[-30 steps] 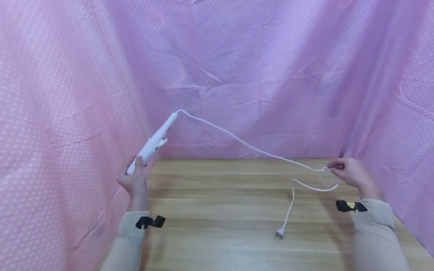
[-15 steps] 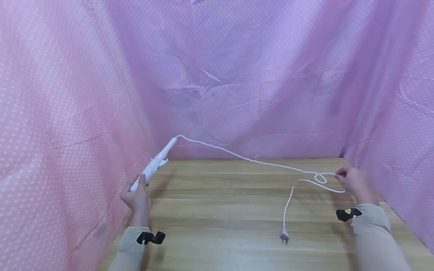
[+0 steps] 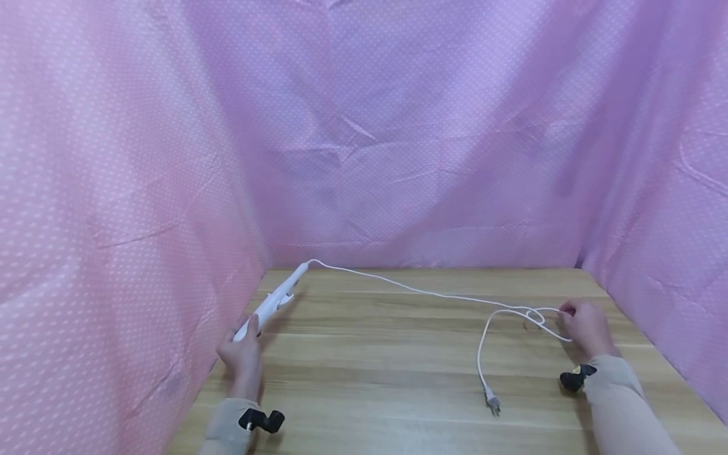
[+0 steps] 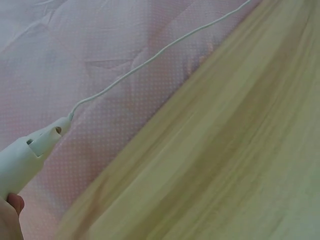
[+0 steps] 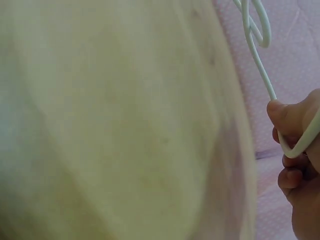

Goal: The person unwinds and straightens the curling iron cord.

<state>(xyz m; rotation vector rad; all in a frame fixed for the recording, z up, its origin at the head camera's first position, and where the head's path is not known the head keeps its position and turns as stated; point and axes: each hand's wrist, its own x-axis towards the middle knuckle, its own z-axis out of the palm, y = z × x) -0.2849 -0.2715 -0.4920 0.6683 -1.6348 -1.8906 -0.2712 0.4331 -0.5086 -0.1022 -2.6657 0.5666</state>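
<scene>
My left hand grips the thick end of a long white corded appliance, wand-shaped and tapered, with a small lever-like part on its side. It slants up and away over the table's left. From its thin far end a white power cord runs across to the right. There my right hand pinches the cord between thumb and fingers, and the right wrist view shows the cord bending round below the thumb. Beside that hand the cord forms a small loop. Its two-pin plug points toward the table's front.
The wooden table spreads under both hands. Pink dotted cloth hangs behind it and along both sides, close to the left hand. A black wrist camera is strapped to the left sleeve, another black camera to the right.
Both hands have come down toward the table, the left one lowering the white appliance. The right hand has drawn the cord slightly; the plug has shifted right and a bit nearer.
</scene>
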